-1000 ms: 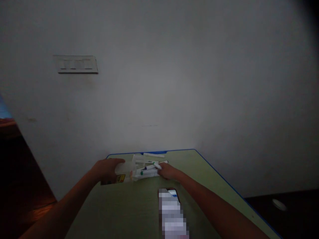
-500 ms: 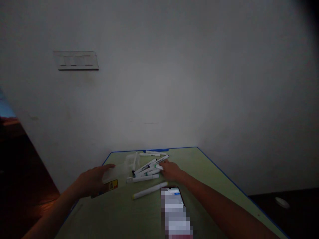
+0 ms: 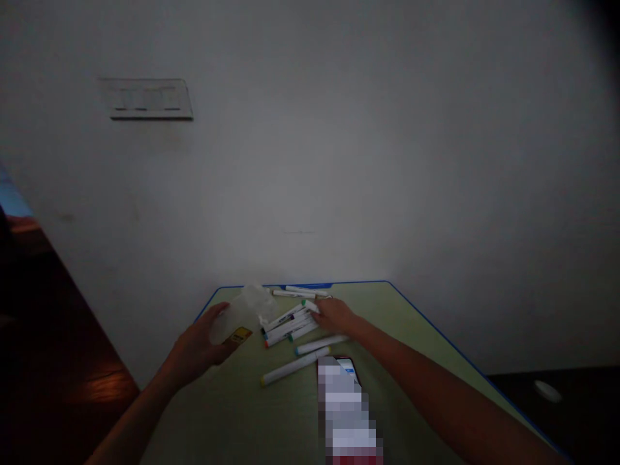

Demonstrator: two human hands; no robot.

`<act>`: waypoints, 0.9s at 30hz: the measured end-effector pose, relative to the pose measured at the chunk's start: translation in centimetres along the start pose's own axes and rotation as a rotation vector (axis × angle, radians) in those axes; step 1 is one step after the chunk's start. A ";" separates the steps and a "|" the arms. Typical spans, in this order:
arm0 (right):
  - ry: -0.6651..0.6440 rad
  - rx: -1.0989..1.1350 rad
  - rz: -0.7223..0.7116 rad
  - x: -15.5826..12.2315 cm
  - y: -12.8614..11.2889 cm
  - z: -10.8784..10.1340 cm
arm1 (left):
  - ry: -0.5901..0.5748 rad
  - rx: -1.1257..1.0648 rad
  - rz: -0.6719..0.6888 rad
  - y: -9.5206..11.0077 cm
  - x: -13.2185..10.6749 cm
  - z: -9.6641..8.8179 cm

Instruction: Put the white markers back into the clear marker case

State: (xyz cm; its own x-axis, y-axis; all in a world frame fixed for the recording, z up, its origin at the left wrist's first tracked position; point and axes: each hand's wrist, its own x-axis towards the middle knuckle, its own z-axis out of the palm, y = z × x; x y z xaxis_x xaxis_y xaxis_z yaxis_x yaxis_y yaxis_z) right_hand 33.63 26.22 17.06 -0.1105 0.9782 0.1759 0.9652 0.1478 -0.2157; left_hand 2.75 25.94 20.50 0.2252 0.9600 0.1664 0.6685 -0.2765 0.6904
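Observation:
My left hand is wrapped round a clear plastic case with a yellow label, tilted above the table's left side. My right hand is closed at the right end of a pile of white markers. Its fingers pinch a green-ended marker; the fingertips are partly hidden. The pile's markers show black, red, blue and green ends. Nearer me lie a blue-ended marker and a yellow-ended marker. Two more markers rest by the table's far edge.
A phone with a partly blurred screen lies near the middle of the green table, which has a blue rim. Behind it rises a grey wall with a switch panel. A small white object is on the dark floor at right.
The case has tipped and moved right and away from the pile, with my left hand round it. The blue-ended marker has shifted right. My right hand now pinches the green-ended marker.

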 end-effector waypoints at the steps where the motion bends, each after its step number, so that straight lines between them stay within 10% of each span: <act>1: 0.061 0.047 0.023 0.1 0.3 -0.5 | -0.011 -0.186 -0.012 0.0 0.0 0.2; 7: 0.315 0.391 0.002 -0.7 -1.4 -5.5 | 0.022 -0.853 -0.038 0.5 0.0 3.1; 14: -0.190 0.684 -0.352 -2.7 -9.0 -7.5 | -0.042 -0.988 0.008 0.3 -0.7 5.1; 27: 0.288 0.713 -0.024 4.4 -12.6 -10.1 | -0.227 -0.965 0.039 -1.2 -1.4 5.3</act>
State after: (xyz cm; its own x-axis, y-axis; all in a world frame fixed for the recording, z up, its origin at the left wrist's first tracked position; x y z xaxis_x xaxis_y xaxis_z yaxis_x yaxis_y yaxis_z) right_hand 23.34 27.17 30.25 0.0314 0.9114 0.4103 0.5660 0.3221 -0.7589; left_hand 5.41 24.70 15.69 0.4330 0.8917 0.1320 -0.1830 -0.0564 0.9815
